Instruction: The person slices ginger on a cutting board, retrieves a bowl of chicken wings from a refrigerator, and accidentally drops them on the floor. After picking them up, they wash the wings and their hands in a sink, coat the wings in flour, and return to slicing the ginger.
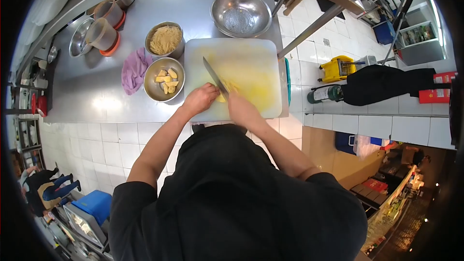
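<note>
My right hand point(242, 111) is closed around the handle of a kitchen knife point(211, 73), its blade pointing up and to the left across the board. My left hand point(200, 100) has its fingers curled down on a pale yellow piece that looks like peeled ginger point(221, 98), right beside the blade. Thin cut strips point(231, 87) lie by the knife. Beneath them is a white cutting board point(263, 50) with yellow stains. Left of the board, a steel bowl point(149, 87) holds several peeled chunks point(167, 80). Behind it, a deeper steel bowl point(179, 50) is heaped with pale shreds point(166, 40).
A wide steel bowl point(241, 13) stands behind the board, and a purple cloth point(136, 71) lies left of the bowls. Plastic tubs point(101, 34) stand on the steel table point(96, 84) at far left. A metal post point(319, 21) rises at right. Another person point(46, 188) is far left.
</note>
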